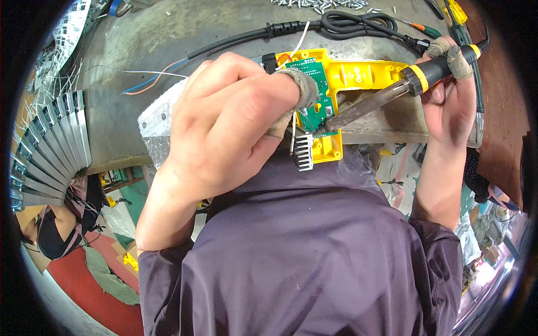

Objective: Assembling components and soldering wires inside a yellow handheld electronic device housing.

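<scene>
A green circuit board [315, 78] lies in a yellow plastic tool housing [364, 74] near the table's front edge. A finned silver heat sink [304, 152] sits at the board's near end. My right hand [451, 115], fingertips covered, is closed round the handle of a soldering iron [440, 70]; its dark tip meets the near part of the board. My left hand [235, 120] is closed over the board's left side, its thumb and covered forefinger pinched close to the tip. What those fingers hold is hidden; a short white wire [293, 131] shows beside them.
A coiled black power cord [358, 25] runs along the back, its stripped blue and brown wires [148, 84] at the left. Loose screws [322, 5] lie at the far edge, a screwdriver [423, 28] at the back right. Dark and silver strips [53, 145] fan out at the left.
</scene>
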{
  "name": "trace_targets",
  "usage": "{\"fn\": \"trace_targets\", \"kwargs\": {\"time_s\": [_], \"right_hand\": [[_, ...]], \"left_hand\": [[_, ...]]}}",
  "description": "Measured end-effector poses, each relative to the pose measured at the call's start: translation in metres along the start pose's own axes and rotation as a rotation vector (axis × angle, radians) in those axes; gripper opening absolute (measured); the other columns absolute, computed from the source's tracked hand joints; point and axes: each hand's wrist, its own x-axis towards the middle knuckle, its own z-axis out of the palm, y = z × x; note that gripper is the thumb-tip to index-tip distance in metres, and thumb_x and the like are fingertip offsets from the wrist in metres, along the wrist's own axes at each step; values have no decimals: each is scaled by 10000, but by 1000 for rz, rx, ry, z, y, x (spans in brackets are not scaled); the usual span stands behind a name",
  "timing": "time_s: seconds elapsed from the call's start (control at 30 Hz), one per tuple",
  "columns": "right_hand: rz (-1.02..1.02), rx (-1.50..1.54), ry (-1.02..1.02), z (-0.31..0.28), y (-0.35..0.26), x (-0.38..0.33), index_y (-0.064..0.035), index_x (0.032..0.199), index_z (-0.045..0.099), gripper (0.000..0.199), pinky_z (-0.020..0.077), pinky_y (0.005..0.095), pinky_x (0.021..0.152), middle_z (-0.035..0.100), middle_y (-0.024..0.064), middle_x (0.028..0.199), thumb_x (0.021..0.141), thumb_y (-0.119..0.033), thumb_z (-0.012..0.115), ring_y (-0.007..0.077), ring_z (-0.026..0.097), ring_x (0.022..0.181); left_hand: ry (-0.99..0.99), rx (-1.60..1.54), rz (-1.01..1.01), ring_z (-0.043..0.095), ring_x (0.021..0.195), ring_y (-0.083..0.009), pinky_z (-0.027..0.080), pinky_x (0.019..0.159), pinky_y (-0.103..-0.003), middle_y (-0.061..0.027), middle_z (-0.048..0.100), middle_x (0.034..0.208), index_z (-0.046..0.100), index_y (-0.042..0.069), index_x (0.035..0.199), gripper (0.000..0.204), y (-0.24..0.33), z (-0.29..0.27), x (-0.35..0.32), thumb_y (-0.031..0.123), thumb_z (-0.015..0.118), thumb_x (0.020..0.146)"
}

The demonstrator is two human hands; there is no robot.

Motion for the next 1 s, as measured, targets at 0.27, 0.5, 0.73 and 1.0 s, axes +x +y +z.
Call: {"fn": "trace_targets", "kwargs": {"time_s": [0.27,0.5,0.73,1.0], "right_hand": [[8,14,9,8,-3,-3,33,1167,536,339,450,211,664,619,44,929,955,-231,544,36,414,548],[-43,-92,40,11,-7,-5,36,1156,538,364,412,201,632,556,-11,770,935,-252,566,30,400,536],[-47,-125,52,9,-8,-7,34,1133,541,354,404,198,626,542,-13,734,936,-259,566,27,401,528],[-32,-97,-24,8,-7,-5,31,1105,538,343,386,193,605,493,-25,668,942,-270,557,25,392,533]], "left_hand": [[-36,21,-30,621,709,-256,508,627,-324,-104,634,828,575,44,963,354,5,-4,3,-42,762,675],[-58,26,-37,621,723,-250,505,628,-310,-106,629,839,612,52,937,317,4,-4,1,-39,765,674],[-40,17,-43,624,732,-253,506,632,-313,-106,631,835,608,53,953,332,4,-3,3,-41,765,676],[-65,43,-40,610,706,-267,488,611,-319,-115,615,827,633,51,910,311,7,-4,4,-26,766,640]]}}
